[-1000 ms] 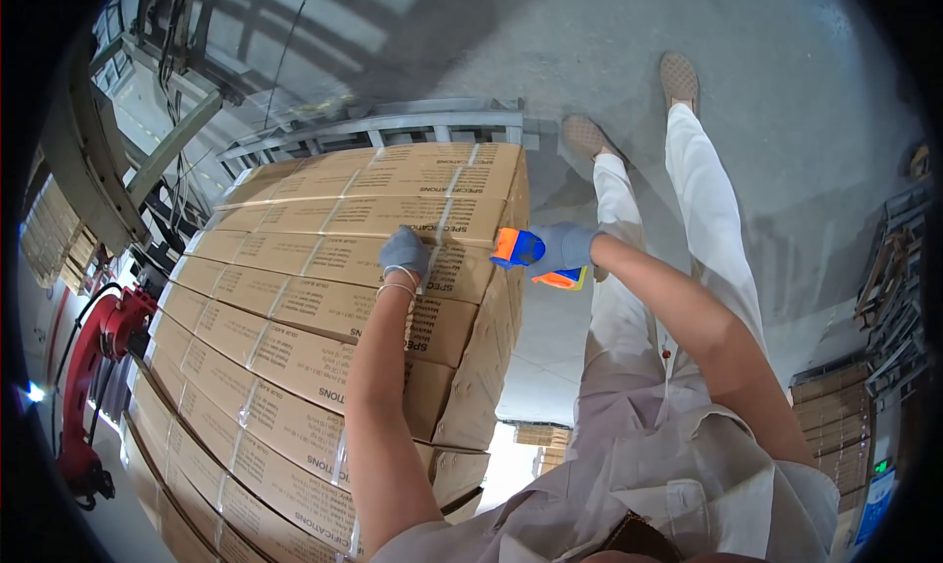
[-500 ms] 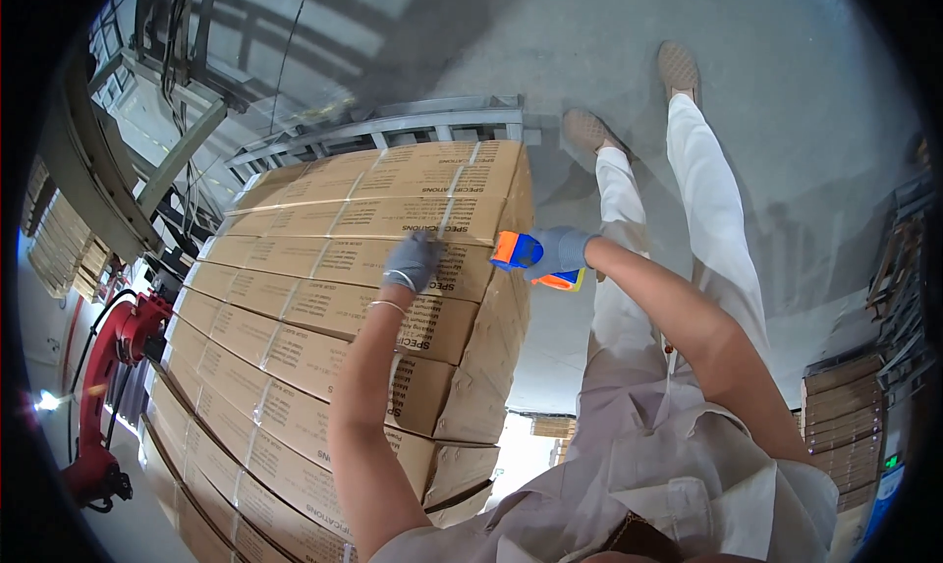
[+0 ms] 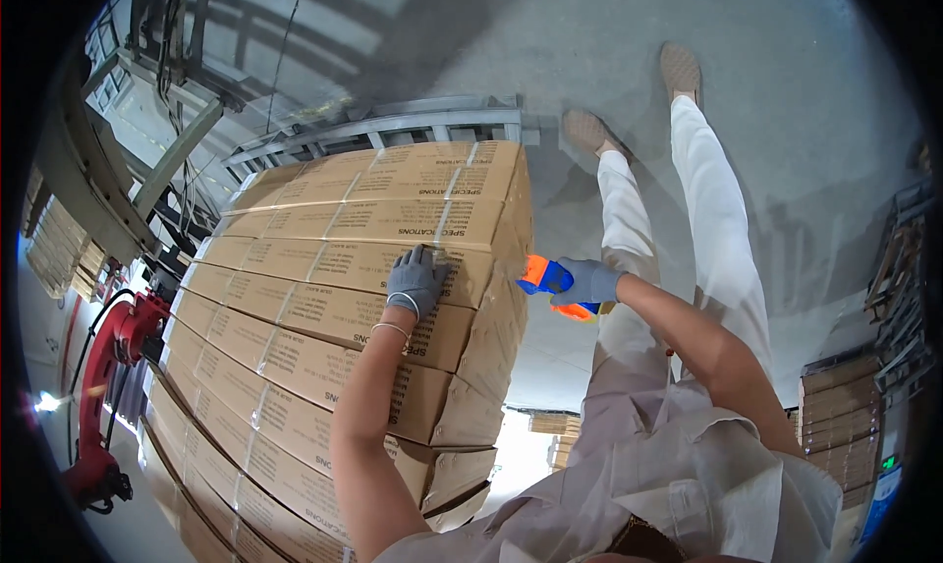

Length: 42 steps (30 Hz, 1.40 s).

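Note:
My left hand [image 3: 416, 282], in a grey glove, lies flat with its fingers stretched out on the printed face of a brown cardboard box. That box is one of several long cartons [image 3: 295, 298] stacked in a tight block, with pale straps across them. To the right of the stack, my right hand [image 3: 587, 281], gloved in grey too, is closed round a blue-and-orange handheld tool [image 3: 543, 274]. Its orange end faces the end side of the cartons, a little apart from them. The palm hides part of the tool, so its exact kind cannot be made out.
A grey metal frame [image 3: 393, 131] runs along the far side of the stack. On the left stand a red robot arm [image 3: 103, 376] and steel beams [image 3: 182, 155] with cables. More stacked cartons [image 3: 840, 416] and metal racks show at the right. Grey floor [image 3: 589, 42] stretches beyond.
My left hand has moved slightly nearer and settled flat on the carton, from a blurred, more curled pose. My right hand has drawn the tool right and slightly nearer, away from the stack.

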{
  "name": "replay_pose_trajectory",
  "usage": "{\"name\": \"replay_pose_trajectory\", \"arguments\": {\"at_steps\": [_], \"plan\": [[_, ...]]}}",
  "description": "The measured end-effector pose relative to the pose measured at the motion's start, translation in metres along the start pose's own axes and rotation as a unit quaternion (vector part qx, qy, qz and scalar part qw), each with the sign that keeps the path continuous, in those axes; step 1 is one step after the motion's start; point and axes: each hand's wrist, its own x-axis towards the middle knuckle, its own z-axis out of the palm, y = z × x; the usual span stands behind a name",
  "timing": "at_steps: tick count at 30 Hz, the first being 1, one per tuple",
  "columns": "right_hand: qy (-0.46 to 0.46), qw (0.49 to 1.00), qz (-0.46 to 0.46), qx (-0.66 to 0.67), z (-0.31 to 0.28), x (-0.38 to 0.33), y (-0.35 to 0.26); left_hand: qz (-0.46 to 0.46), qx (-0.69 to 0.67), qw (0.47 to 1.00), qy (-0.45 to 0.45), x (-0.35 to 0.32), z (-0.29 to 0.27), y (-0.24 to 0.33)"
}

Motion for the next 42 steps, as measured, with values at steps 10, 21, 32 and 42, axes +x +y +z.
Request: {"name": "replay_pose_trajectory", "arguments": {"at_steps": [10,21,32,42], "plan": [[0.017,0.999,0.03,-0.014,0.016,-0.002,0.006,0.241,-0.049,0.969,-0.007,-0.005,-0.021,0.071],[-0.016,0.961,0.039,-0.272,-0.08,-0.026,-0.093,0.188,-0.114,0.974,-0.057,-0.015,-0.025,0.055],[-0.057,0.96,0.073,-0.263,-0.101,-0.017,-0.091,0.208,0.299,0.926,-0.098,-0.008,0.01,0.144],[0.012,0.995,-0.013,-0.099,-0.04,-0.014,-0.023,0.085,0.258,0.952,-0.14,-0.012,0.068,0.13]]}}
